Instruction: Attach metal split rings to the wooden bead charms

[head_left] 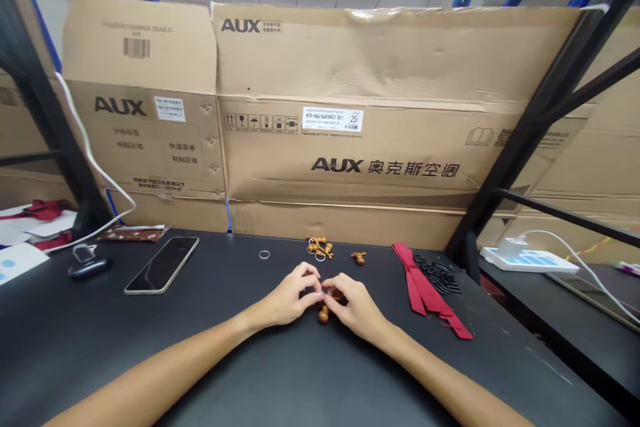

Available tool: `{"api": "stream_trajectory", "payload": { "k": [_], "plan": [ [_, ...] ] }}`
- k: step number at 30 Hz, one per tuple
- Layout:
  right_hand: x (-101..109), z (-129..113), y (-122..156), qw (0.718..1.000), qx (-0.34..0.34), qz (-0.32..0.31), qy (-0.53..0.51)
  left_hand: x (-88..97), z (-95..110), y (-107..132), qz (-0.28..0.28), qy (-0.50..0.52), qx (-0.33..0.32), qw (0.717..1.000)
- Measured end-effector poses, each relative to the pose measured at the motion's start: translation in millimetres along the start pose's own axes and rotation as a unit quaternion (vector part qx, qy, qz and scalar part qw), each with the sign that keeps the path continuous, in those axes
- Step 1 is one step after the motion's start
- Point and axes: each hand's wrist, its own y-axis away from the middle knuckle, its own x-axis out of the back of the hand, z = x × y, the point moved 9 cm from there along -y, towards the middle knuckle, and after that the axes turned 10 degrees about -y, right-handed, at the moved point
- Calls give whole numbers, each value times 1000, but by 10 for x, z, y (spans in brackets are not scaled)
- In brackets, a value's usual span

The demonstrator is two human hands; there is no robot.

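Note:
My left hand [295, 295] is closed in a pinch at a small metal ring [323, 293] above the middle of the black table. My right hand [356, 305] meets it there, its fingers closed around a brown wooden gourd charm [323, 313] whose rounded end hangs below the fingertips. Fingers hide most of the ring and part of the charm. Just beyond my hands lies a small pile of gourd charms [327, 248] with metal rings. A single charm [359, 258] rests to its right, and a loose ring [265, 255] to its left.
Red ribbons [425, 290] and a heap of black cords or rings [440, 275] lie on the right. A phone [163, 265] and a dark earbud case [89, 267] are on the left. Cardboard [345, 147] walls the back; a white power strip [530, 260] stands beyond the black frame.

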Motion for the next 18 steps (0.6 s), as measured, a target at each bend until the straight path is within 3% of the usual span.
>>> {"api": "stream_trajectory", "payload": {
  "k": [9, 13, 18],
  "plan": [
    [-2, -51, -36, 997, -26, -52, -57, 60, -118, -33, 26, 27, 46, 998],
    [27, 25, -31, 995, -52, -29, -81, 49, -84, -19, 17, 16, 43, 999],
    [60, -78, -7, 999, 16, 9, 29, 31, -34, 1, 19, -23, 21, 999]
  ]
}}
